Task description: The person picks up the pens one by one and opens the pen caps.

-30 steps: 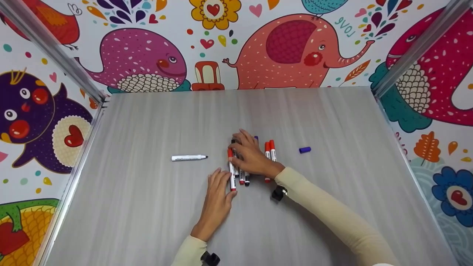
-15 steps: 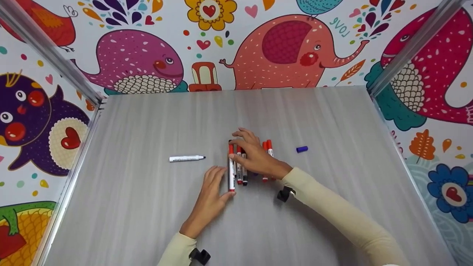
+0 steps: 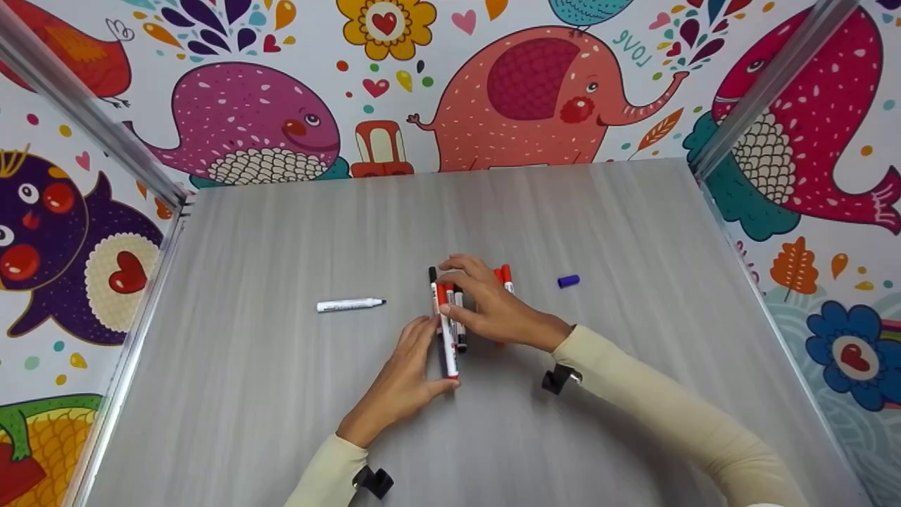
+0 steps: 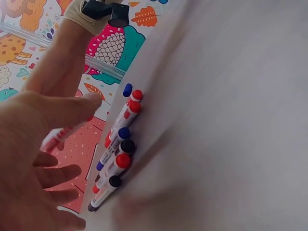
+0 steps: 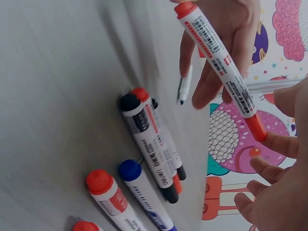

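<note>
A red-capped whiteboard marker [image 5: 224, 67] is held raised and slanted over the table, one end toward each hand. My right hand [image 3: 500, 310] has its index finger at the cap end and its thumb alongside. My left hand [image 3: 398, 377] has its thumb tip at the marker's base, its other fingers spread loosely beside it. Below lies a row of markers: a black-capped marker [image 4: 104, 192], a red marker [image 4: 115, 168], another black marker [image 5: 149, 144], a blue marker [image 5: 149, 197] and red markers [image 5: 113, 202] beyond. My right hand partly covers the row in the head view.
An uncapped white marker [image 3: 348, 305] with a dark tip lies apart on the left of the grey table [image 3: 246, 394]. A loose blue-purple cap [image 3: 569, 281] lies to the right. Printed cartoon panels and metal posts [image 3: 753, 91] border the table.
The red marker's base has swung rightward and toward me, exposing more of the black-capped marker beneath. Both hands have shifted slightly toward me. The whole view has drifted a little.
</note>
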Demonstrator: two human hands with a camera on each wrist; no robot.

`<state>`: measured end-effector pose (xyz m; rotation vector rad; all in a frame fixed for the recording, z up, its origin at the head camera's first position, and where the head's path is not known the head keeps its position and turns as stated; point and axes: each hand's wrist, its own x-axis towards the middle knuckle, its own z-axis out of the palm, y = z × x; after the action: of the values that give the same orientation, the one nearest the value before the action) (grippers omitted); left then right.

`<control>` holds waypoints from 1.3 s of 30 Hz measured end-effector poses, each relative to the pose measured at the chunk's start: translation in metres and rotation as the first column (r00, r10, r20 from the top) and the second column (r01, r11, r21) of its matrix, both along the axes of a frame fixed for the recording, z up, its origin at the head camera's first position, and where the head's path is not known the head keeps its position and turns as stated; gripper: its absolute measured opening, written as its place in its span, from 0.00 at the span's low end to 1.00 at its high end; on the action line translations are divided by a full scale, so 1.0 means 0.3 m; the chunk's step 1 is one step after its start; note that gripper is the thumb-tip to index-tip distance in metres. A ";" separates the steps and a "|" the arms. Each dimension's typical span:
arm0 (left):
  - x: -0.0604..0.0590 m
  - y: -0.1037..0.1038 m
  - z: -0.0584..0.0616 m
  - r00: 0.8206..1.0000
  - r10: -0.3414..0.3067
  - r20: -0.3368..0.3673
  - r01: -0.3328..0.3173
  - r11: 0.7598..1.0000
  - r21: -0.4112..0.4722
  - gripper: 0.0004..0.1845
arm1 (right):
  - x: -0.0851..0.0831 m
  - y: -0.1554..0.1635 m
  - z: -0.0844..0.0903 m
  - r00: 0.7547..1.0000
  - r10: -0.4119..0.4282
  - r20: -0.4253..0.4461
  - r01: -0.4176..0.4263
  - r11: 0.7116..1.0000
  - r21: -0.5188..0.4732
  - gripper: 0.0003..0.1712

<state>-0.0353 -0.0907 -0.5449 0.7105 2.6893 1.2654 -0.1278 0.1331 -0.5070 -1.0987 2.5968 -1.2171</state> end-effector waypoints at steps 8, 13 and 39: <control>-0.016 0.012 0.003 0.977 -0.113 0.180 0.081 0.982 0.172 0.61 | 0.024 0.022 0.037 0.999 0.030 0.019 -0.029 0.998 -0.062 0.26; -0.019 0.022 0.004 0.937 -0.208 0.282 0.116 0.943 0.311 0.55 | 0.032 0.028 0.040 0.999 -0.025 0.039 0.030 0.992 -0.119 0.24; -0.136 0.032 0.096 0.931 -0.150 0.333 0.048 0.954 0.296 0.20 | 0.109 0.103 0.023 0.977 -0.212 -0.007 0.210 0.972 -0.103 0.25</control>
<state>-0.0762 -0.0812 -0.5161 0.5705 2.1846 1.5973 -0.0950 0.1641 -0.5002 -0.8681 2.7512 -1.4024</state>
